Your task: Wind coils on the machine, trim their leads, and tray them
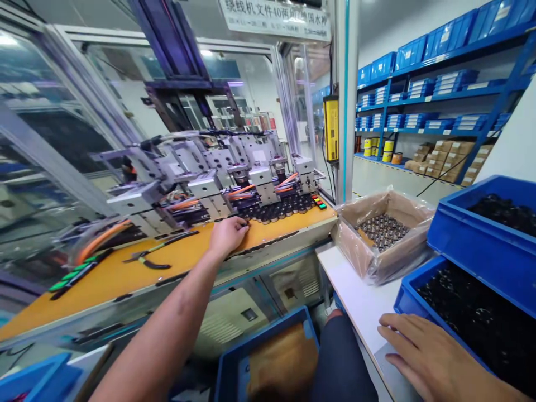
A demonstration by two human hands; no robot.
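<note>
My left hand (228, 235) reaches over the orange bench top (186, 248), its fingers curled and thumb pressed in at the left end of a cluster of small black round parts (278, 211). What the fingertips hold, if anything, is hidden. Left of that hand, a pair of cutting pliers (153, 254) with dark and yellow-green handles lies on the bench. My right hand (422, 349) is held palm down with its fingers stretched out, beside the lower blue bin (404, 293) filled with black parts (473, 312). It appears to grasp nothing.
Behind the bench edge stands a winding machine (209, 192) with orange tubes. To the right are a plastic-lined carton (355, 251) of round metallic parts and an upper blue bin (473, 234). Another blue bin (307, 324) sits below, by my leg. Blue shelving (422, 131) stands at back right.
</note>
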